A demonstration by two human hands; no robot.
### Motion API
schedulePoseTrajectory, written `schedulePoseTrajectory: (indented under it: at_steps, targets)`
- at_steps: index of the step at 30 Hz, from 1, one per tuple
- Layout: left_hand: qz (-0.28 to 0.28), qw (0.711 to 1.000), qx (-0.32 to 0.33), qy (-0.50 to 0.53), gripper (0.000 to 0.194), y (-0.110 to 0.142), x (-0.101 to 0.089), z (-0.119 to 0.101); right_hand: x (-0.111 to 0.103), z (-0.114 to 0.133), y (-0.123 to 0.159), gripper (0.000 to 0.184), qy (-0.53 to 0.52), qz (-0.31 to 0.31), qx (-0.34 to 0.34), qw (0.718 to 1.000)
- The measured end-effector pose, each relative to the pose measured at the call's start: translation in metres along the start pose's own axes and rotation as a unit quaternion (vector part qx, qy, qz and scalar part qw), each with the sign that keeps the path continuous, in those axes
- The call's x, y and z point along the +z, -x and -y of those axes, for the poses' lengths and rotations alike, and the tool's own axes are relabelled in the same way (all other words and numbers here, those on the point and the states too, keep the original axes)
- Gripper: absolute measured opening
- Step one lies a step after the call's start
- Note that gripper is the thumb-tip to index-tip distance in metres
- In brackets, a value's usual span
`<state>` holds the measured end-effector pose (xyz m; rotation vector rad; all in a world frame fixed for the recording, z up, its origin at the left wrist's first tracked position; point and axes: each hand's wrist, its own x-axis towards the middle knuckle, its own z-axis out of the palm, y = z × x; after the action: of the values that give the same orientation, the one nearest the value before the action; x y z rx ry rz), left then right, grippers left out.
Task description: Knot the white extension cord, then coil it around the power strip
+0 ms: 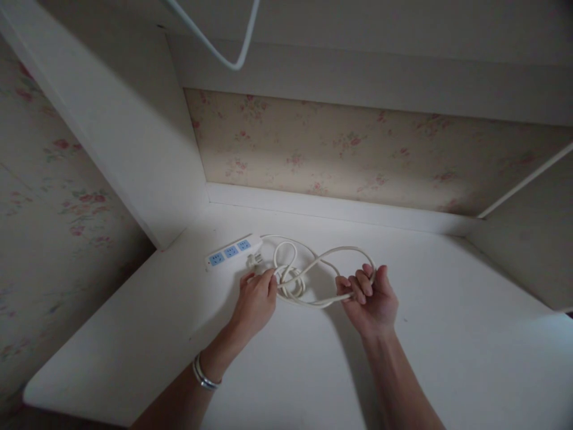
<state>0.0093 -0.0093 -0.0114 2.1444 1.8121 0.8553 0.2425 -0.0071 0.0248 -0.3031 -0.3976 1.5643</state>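
A white power strip [233, 251] with blue sockets lies on the white desk [290, 364] near the back left corner. Its cream cord [313, 263] runs from the strip into loose loops between my hands. My left hand [256, 301] pinches the cord close to the plug [255, 260], fingers closed on it. My right hand [373, 298] is palm up with its fingers curled round the far right loop of the cord.
A white side panel [134, 149] stands at the left and floral wallpaper [358, 149] backs the desk. A shelf underside is overhead, with a white wire [224, 54] hanging in a loop. Another panel [523, 239] closes the right side.
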Motion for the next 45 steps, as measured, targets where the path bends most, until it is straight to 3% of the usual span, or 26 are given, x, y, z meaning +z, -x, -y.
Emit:
schedulePoseTrajectory:
  at_steps: [9,12,17,20,22,24,25,27,29,30,31,34,36,40,45]
  targets:
    - [-0.037,0.999,0.018,0.003,0.026,0.000,-0.001,0.004,-0.002,0.002,0.002,0.026,0.064,0.005,0.035,0.997]
    - [-0.045,0.999,0.005,0.025,0.026,-0.001,-0.002,0.006,-0.002,0.005,0.003,0.013,0.060,0.018,0.013,0.998]
    - [-0.027,0.999,-0.022,0.025,0.025,-0.002,-0.006,0.006,0.004,0.012,0.007,0.007,0.046,0.027,-0.030,0.998]
    - [-0.038,0.999,-0.013,0.013,0.025,-0.002,-0.006,0.004,0.002,0.014,0.002,0.005,0.088,-0.001,-0.042,0.995]
    - [-0.050,0.999,-0.005,0.014,0.026,-0.002,-0.006,0.004,-0.006,0.013,-0.005,0.010,0.176,-0.061,-0.042,0.982]
    - [-0.055,0.998,0.002,0.022,0.026,-0.002,-0.004,0.005,-0.017,0.010,-0.013,0.021,0.321,-0.173,-0.089,0.927]
    - [-0.057,0.998,0.006,0.026,0.026,-0.002,-0.004,0.005,-0.023,0.008,-0.016,0.027,0.407,-0.226,-0.137,0.874]
    - [-0.060,0.997,0.012,0.035,0.026,-0.002,-0.003,0.006,-0.030,0.004,-0.018,0.038,0.574,-0.266,-0.258,0.730]
    - [-0.063,0.997,0.018,0.047,0.026,-0.002,-0.002,0.006,-0.029,-0.003,-0.014,0.038,0.692,-0.194,-0.355,0.598]
    - [-0.065,0.996,0.019,0.054,0.026,-0.002,-0.002,0.005,-0.025,-0.008,-0.010,0.035,0.726,-0.127,-0.383,0.556]
    - [-0.066,0.996,0.020,0.062,0.027,-0.001,-0.002,0.005,-0.019,-0.015,-0.005,0.032,0.747,-0.051,-0.395,0.532]
    - [-0.061,0.994,0.021,0.084,0.027,0.000,-0.003,0.002,0.000,-0.040,0.009,0.032,0.778,0.159,-0.348,0.498]
    - [-0.056,0.993,0.021,0.099,0.026,0.000,-0.004,-0.001,0.009,-0.057,0.016,0.035,0.801,0.223,-0.291,0.473]
    - [-0.043,0.989,0.018,0.140,0.025,0.002,-0.006,-0.006,0.011,-0.075,0.019,0.026,0.829,0.233,-0.243,0.447]
    - [-0.057,0.990,0.027,0.122,0.024,0.002,-0.007,-0.009,0.003,-0.069,0.015,0.017,0.830,0.192,-0.243,0.463]
